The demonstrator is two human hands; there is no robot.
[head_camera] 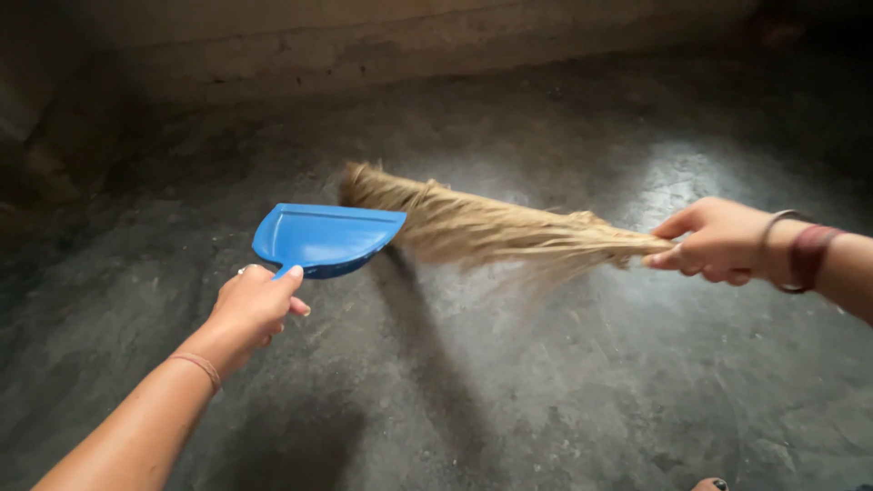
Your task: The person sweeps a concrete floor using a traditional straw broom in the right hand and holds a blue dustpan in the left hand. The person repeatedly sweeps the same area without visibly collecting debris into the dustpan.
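My left hand (255,305) grips the short handle of a blue plastic dustpan (326,238), held just above the floor with its open edge toward the right. My right hand (714,241), with bangles on its wrist, holds the thin end of a straw-coloured grass broom (482,227). The broom lies nearly level, and its bushy tip reaches the dustpan's open edge at the centre of the view. The broom looks blurred.
A dark grey concrete floor (509,382) fills the view, with a brighter patch at the right. A rough low wall (364,45) runs along the back. A toe (711,485) shows at the bottom edge.
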